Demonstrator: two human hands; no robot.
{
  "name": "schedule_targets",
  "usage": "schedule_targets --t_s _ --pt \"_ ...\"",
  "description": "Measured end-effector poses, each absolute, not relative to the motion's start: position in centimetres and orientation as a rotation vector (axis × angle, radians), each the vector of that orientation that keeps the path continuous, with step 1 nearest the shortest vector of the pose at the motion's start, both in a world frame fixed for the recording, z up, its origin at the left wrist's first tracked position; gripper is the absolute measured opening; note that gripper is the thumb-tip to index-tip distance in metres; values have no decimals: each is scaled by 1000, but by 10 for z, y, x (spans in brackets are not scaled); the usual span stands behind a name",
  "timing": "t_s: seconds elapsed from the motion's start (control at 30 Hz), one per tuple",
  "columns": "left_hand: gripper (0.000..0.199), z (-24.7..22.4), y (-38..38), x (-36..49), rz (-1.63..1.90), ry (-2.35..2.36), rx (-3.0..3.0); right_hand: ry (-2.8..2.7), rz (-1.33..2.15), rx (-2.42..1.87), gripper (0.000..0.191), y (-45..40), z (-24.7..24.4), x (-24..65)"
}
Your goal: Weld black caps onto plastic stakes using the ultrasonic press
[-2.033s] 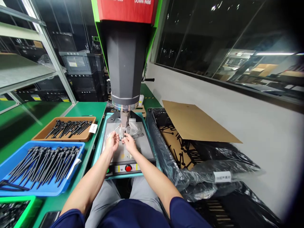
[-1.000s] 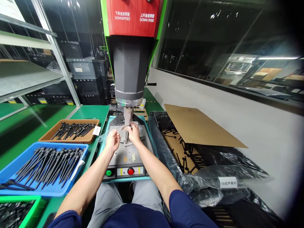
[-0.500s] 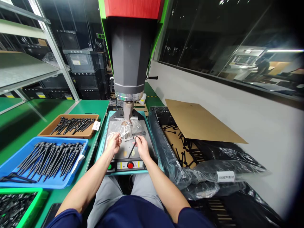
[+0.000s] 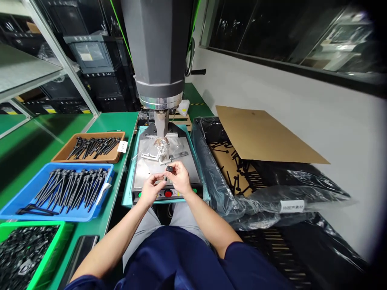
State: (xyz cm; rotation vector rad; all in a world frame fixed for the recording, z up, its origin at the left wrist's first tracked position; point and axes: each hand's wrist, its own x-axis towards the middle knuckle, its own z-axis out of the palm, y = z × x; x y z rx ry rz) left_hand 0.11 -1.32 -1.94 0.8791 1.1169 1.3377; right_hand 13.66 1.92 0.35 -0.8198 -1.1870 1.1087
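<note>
Near the front edge of the machine's metal plate, my right hand grips a black rod-like part, its round head showing above the fingers. My left hand meets it from the left, its fingers pinched close to the part; what they hold, if anything, is too small to tell. Behind both hands stands a metal fixture with clear plastic film around it. The machine's metal horn hangs just above that fixture. A red button shows below the hands.
On the left are a brown tray and a blue tray of black rods, and a green bin of small black parts. At right, cardboard partly covers a plastic-lined box holding more rods.
Both hands have come together nearer my body, and the rod has turned so its head faces up toward me. The view has tilted downward.
</note>
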Motion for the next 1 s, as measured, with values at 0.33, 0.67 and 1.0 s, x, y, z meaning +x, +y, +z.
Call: schedule_targets --t_s 0.33,0.67,1.0 --pt "17 2 -43 -4 1261 1130 814 -1193 1458 -732 40 14 4 126" --pt "16 4 -52 -19 1289 1137 715 -1138 1500 -777 43 8 5 107" --pt "19 12 -83 -82 1439 1294 871 -1281 1586 -765 50 -6 -12 80"
